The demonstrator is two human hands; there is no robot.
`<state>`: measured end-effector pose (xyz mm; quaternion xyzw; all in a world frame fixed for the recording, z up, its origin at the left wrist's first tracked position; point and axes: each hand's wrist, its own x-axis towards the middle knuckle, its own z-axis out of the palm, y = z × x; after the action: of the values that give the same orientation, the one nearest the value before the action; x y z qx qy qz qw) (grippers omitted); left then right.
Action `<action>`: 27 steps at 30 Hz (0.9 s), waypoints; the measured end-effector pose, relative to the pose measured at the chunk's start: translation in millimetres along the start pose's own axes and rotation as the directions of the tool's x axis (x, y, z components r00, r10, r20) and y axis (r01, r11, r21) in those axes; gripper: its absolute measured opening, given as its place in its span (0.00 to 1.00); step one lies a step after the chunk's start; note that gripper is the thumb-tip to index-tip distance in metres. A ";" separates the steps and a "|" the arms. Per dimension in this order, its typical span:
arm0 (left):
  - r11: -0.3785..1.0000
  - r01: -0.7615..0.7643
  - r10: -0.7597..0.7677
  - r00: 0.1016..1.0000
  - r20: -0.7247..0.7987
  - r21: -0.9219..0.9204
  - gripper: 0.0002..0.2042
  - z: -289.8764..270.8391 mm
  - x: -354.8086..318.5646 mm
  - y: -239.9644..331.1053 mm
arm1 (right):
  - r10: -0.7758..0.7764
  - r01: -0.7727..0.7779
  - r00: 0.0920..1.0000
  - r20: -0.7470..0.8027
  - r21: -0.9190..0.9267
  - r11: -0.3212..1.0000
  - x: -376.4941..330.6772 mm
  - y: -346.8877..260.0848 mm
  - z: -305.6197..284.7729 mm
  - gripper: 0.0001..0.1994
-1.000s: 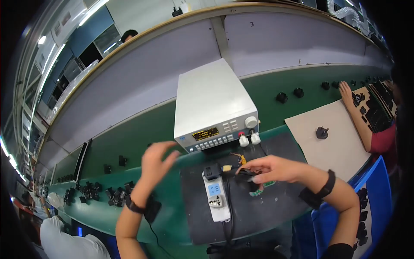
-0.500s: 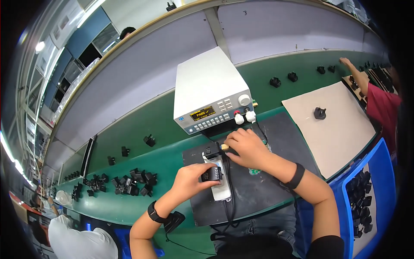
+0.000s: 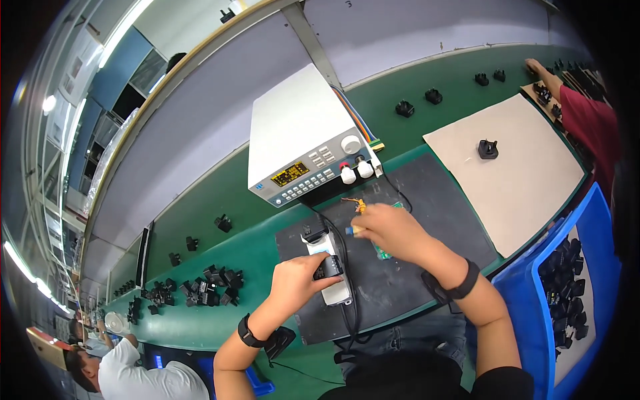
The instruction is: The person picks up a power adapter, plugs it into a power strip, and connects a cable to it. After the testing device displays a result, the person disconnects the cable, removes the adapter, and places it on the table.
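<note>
My left hand (image 3: 297, 283) grips a small black adapter (image 3: 329, 268) and holds it on top of a white socket strip (image 3: 331, 272) that lies on a dark mat (image 3: 400, 267). My right hand (image 3: 390, 230) is closed on a small connector with a blue and yellow tip (image 3: 352, 230), just right of the strip's upper end. Under that hand lies a green circuit board (image 3: 383, 252). Thin wires (image 3: 353, 202) run from the connector up to the knobs of a white bench instrument (image 3: 300, 147).
A heap of black adapters (image 3: 210, 287) lies at the left on the green bench. A beige sheet (image 3: 513, 173) carries one black adapter (image 3: 488, 149). A blue bin (image 3: 573, 287) of black parts stands at the right. Another person's arm (image 3: 580, 113) works at the far right, and one more person (image 3: 127, 373) sits lower left.
My left hand came down from the air onto the socket strip with a black adapter. My right hand shifted slightly right, still on the connector.
</note>
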<state>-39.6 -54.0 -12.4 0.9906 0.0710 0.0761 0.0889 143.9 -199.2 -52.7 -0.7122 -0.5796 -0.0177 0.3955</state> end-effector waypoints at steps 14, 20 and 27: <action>0.998 -0.011 0.010 1.000 -0.009 -0.067 0.24 9.4 2.5 -3.7 | 0.098 -0.093 0.995 0.006 0.369 0.925 -39.9 -16.1 32.8 0.10; 0.995 -0.021 0.020 1.000 -0.016 -0.095 0.24 10.4 2.7 -4.5 | 0.027 -0.018 0.999 -0.021 0.346 0.938 -39.4 -13.8 37.8 0.10; 0.996 -0.043 0.041 0.999 -0.027 -0.077 0.23 10.9 4.8 -4.7 | -0.059 0.054 0.998 0.010 0.250 0.967 -31.9 -13.4 29.6 0.11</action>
<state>-33.7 -50.5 -23.2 0.9866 0.0482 0.0934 0.1247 109.4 -207.5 -81.2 -0.6402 -0.6007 0.0503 0.4763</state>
